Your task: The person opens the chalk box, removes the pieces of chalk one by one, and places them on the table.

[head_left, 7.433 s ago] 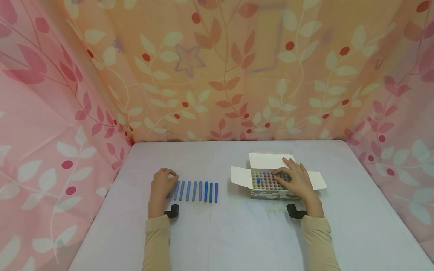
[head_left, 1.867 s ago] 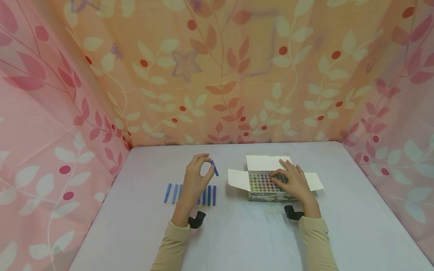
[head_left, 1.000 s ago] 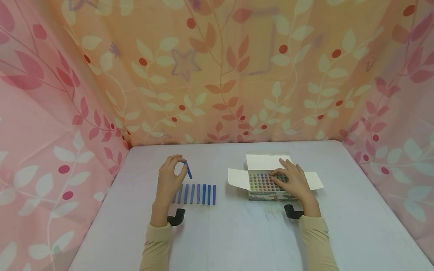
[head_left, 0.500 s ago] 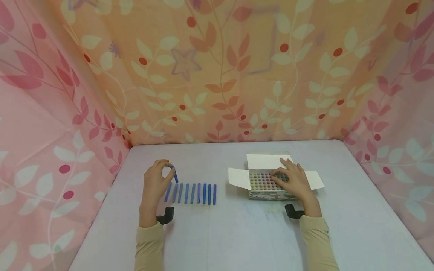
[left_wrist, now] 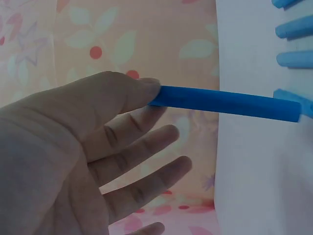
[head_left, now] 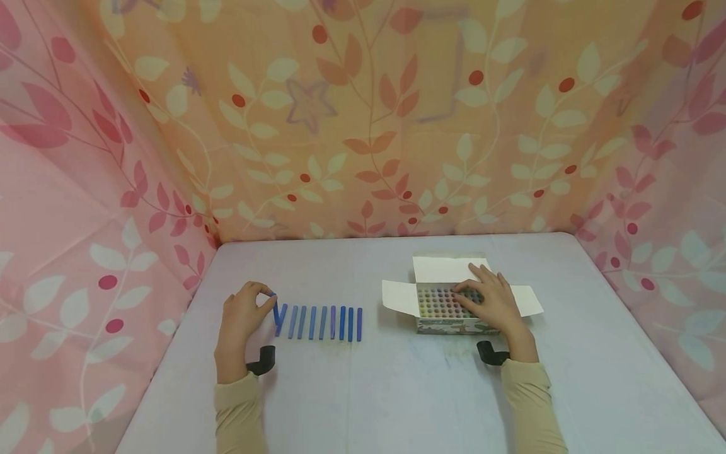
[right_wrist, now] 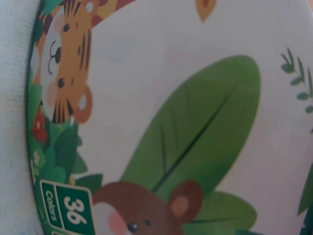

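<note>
My left hand (head_left: 241, 315) pinches one end of a blue crayon (left_wrist: 230, 104) between thumb and fingertips. In the head view the crayon hangs nearly upright by the left end of a row, beside the leftmost lying crayon (head_left: 282, 320); whether they touch I cannot tell. Several more blue and violet crayons (head_left: 312, 323) lie side by side to its right. My right hand (head_left: 495, 308) rests over an open box (head_left: 445, 326) filled with rows of upright coloured crayons. Its thumb and index finger bend toward the crayon tops, other fingers against the back flap.
White flaps spread from the box's left (head_left: 399, 297), back and right sides. The right wrist view shows its printed side (right_wrist: 161, 44) with animals, leaves and "36 Colors". Patterned curtains (head_left: 363, 126) hang behind and beside the white table (head_left: 363, 403). Faint smudges mark the tabletop.
A blue crayon that stood proud of the box is now in my left hand. That hand has carried it left over the row and lowered it at the left end. My right hand stays put.
</note>
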`<state>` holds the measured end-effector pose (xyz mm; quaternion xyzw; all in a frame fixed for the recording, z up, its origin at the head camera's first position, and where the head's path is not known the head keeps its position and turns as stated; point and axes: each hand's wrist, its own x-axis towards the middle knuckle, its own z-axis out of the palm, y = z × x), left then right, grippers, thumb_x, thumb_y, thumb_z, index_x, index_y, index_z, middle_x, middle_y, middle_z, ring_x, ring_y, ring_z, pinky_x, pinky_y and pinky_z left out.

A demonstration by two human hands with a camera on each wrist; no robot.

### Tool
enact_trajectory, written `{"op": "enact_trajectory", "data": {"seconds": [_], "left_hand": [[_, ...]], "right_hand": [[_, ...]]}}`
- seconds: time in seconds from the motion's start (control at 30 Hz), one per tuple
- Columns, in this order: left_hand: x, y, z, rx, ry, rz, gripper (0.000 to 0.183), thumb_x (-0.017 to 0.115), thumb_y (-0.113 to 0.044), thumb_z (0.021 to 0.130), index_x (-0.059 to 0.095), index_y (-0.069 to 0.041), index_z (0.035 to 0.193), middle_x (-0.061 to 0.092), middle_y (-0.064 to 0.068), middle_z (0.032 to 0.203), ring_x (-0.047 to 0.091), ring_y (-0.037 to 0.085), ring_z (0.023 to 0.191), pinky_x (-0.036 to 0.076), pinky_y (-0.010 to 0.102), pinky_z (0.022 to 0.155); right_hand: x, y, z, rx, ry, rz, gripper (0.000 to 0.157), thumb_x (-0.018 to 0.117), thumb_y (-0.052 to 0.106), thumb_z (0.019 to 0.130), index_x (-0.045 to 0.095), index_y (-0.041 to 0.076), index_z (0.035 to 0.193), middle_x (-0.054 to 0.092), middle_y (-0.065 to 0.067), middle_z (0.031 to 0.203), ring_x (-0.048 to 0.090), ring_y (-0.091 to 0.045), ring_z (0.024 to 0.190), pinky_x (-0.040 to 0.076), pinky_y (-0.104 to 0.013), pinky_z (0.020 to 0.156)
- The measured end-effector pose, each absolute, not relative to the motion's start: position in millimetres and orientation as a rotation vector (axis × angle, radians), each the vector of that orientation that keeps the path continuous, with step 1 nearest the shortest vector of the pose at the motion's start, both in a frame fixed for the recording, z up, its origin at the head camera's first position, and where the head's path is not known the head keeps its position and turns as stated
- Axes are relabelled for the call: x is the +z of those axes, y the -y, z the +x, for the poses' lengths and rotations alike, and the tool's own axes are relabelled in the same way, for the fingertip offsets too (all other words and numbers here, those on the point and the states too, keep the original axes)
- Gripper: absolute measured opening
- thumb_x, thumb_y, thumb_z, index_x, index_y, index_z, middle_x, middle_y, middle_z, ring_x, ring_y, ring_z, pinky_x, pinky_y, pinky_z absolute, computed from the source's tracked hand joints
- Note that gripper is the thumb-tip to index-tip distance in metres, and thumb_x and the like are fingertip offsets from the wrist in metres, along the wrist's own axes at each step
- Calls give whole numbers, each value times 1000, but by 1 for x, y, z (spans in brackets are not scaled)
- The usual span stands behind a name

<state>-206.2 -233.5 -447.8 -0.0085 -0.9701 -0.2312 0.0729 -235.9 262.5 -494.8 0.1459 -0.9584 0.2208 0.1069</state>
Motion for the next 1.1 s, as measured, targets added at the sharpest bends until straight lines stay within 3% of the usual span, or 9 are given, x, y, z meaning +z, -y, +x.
{"op": "enact_trajectory", "data": {"seconds": [0.17, 0.5, 1.1], "left_hand": [[-447, 242, -203, -683, 2998, 13, 23, 58, -22, 88, 64, -2, 98, 56, 23, 120, 49, 42, 115, 16, 71, 99], [-454, 246, -202, -610, 3061, 48, 21, 59, -21, 87, 66, -3, 96, 56, 26, 118, 52, 48, 105, 29, 68, 90], [-510, 250, -229, -693, 2896, 209, 26, 60, -26, 87, 68, -4, 97, 56, 24, 118, 52, 47, 105, 36, 61, 85]], "right_hand": [[-497, -263, -238, 643, 2843, 423, 17, 68, 39, 81, 68, 26, 93, 36, -21, 144, 24, -43, 134, 11, -64, 106], [-498, -265, -238, 652, 2836, 433, 17, 68, 40, 81, 68, 28, 93, 36, -20, 144, 24, -42, 135, 11, -63, 106], [-498, -265, -239, 652, 2827, 444, 16, 68, 40, 81, 68, 28, 93, 36, -19, 144, 24, -43, 134, 11, -64, 106]]}}
